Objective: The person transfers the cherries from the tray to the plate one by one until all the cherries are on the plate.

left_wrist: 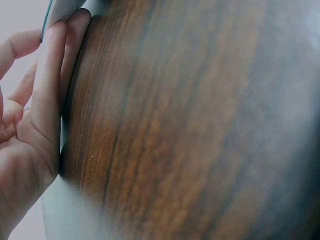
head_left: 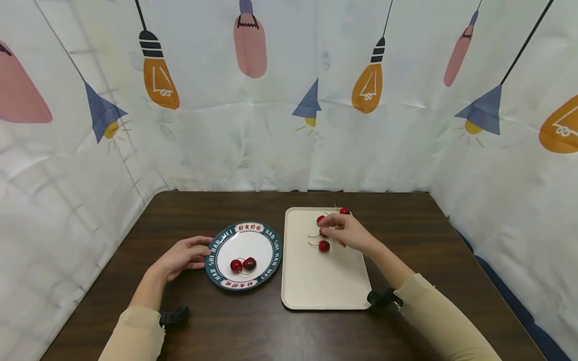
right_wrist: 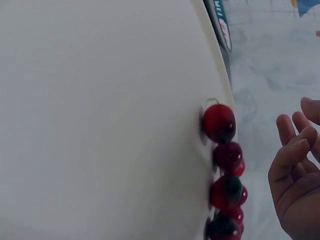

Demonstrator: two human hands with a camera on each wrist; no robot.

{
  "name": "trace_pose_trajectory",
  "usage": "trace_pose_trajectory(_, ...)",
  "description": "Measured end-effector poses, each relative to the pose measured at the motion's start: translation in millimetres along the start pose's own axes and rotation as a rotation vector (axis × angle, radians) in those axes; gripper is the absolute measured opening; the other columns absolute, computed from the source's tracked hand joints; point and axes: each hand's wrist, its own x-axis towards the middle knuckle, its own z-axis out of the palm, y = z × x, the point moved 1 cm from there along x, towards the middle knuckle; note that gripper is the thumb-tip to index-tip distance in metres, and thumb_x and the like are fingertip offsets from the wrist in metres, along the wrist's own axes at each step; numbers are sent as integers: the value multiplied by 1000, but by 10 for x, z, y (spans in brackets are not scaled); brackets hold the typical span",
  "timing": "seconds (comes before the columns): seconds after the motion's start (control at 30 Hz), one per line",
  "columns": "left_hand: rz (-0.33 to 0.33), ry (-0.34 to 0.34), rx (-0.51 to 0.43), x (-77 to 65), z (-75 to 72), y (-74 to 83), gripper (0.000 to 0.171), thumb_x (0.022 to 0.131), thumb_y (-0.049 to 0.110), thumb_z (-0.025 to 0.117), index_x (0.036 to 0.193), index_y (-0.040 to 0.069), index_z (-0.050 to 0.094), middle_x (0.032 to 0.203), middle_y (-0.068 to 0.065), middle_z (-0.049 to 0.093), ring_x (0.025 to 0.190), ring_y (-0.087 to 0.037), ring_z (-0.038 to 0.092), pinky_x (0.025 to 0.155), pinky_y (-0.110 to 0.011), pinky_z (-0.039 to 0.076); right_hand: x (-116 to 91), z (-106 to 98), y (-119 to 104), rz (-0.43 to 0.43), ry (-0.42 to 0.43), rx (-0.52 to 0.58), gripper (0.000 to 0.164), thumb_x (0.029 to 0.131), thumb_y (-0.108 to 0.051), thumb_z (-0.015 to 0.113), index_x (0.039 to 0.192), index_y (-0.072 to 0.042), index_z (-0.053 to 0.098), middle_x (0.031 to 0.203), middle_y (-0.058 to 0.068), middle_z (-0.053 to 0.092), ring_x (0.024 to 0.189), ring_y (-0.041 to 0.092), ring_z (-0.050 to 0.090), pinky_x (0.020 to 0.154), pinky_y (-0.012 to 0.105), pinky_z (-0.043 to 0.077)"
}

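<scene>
Plate rim [head_left: 276, 250]: white capitals, "HAO SHI" and "WEI" legible
Upper panel [head_left: 249, 227]: red Chinese characters, apparently 好食好味
Lower panel [head_left: 238, 284]: similar red characters, too small to read

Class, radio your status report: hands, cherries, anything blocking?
Left hand touching plate. Right hand above tray, apparently empty. Two cherries on plate, others on tray. No obstruction visible.

left hand [head_left: 182, 254] pinches, left wrist [head_left: 155, 281] behind its fingers [left_wrist: 49, 75]; right hand [head_left: 351, 233] curves loosely, right wrist [head_left: 378, 251] behind its fingers.
</scene>
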Motion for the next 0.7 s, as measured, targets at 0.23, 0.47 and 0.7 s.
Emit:
trace_pose_trajectory(0.23,1,-10,-4,6,25,10,59,100,22,67,150,0,45,123,-18,61,99,-27,68,86,-36,60,-140,-194,138,55,73,16,34,100,-20,69,128,-2,67,112,18,66,51,17,41,47,26,37)
trace_pose_trajectory(0.47,0,0,-2,-1,18,17,58,100,22,67,149,0,47,124,-18,61,98,-27,67,86,-36,60,-196,-319,253,64,129,17,39,99,-24,70,130,-1,66,107,21,64,53,18,42,47,32,40)
trace_pose_trajectory(0.7,0,2,21,-9,8,11,58,101,23,67,150,0,46,124,-17,62,99,-27,67,87,-36,60,-258,-431,361,89,183,13,36,100,-18,68,132,0,64,115,15,67,52,21,43,48,36,41)
